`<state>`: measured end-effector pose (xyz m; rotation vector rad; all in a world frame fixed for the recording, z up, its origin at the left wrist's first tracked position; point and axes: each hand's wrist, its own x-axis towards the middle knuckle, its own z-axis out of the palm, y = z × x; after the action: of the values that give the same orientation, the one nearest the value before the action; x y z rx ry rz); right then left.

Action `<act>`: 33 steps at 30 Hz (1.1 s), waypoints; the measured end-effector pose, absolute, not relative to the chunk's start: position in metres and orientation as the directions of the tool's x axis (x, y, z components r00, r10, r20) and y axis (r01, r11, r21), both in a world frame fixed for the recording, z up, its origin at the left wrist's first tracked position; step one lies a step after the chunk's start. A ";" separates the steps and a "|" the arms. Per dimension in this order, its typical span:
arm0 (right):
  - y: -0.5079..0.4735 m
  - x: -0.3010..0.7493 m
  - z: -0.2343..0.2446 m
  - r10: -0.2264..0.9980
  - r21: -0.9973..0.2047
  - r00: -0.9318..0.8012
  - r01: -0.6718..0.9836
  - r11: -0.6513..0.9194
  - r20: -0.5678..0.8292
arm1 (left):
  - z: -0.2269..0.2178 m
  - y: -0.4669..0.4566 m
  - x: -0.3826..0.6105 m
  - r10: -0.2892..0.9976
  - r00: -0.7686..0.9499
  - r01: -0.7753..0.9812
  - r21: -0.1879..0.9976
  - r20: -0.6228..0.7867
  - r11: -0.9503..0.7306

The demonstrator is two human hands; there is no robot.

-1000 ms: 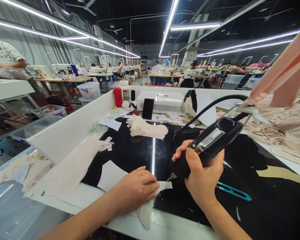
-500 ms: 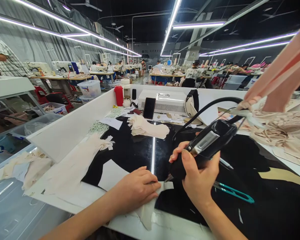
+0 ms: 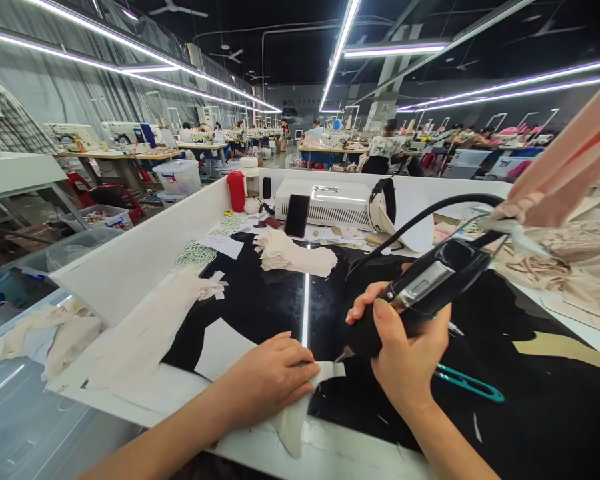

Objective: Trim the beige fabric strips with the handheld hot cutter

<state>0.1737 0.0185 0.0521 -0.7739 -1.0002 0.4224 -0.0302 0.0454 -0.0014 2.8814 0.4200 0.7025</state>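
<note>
My left hand [image 3: 276, 375] lies flat on a pale cream fabric piece [image 3: 291, 427] at the front of the black work surface [image 3: 267, 307], fingers pressing it down. One end of the fabric sticks out just beyond the fingertips. My right hand [image 3: 405, 350] is wrapped round a black corded hand tool [image 3: 425, 283] with a silver plate on its side. Its narrow metal tip [image 3: 345, 355] points down and left, close to that fabric end. Whether the tip touches it I cannot tell. A teal-handled tool [image 3: 473, 385] lies right of my right wrist.
A stack of cream cut pieces [image 3: 297, 253] lies farther back, a phone [image 3: 297, 215] behind it. A white vented box [image 3: 325, 200] stands at the back. Pink cloth [image 3: 570, 163] hangs at the tool's cable end. More fabric [image 3: 145, 327] lies at left, beside the table's low wall [image 3: 140, 257].
My right hand has moved slightly right with the black tool, drawing its tip toward the outer end of the fabric. My left hand stays nearly in place.
</note>
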 end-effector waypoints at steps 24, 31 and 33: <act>0.006 0.164 0.048 0.682 -0.749 0.445 -0.039 0.661 0.580 | 0.000 0.047 -0.032 0.310 0.865 0.236 0.225 0.395 -0.945; 0.005 0.166 0.052 0.686 -0.765 0.465 -0.029 0.644 0.560 | 0.001 0.046 -0.032 0.297 0.862 0.227 0.211 0.410 -0.951; 0.004 0.169 0.053 0.668 -0.757 0.485 -0.020 0.653 0.564 | 0.002 0.046 -0.032 0.303 0.863 0.233 0.214 0.405 -0.949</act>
<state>0.1695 0.0043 0.0530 -0.7634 -0.9876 0.4722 -0.0315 0.0459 0.0019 2.8787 0.4171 0.6648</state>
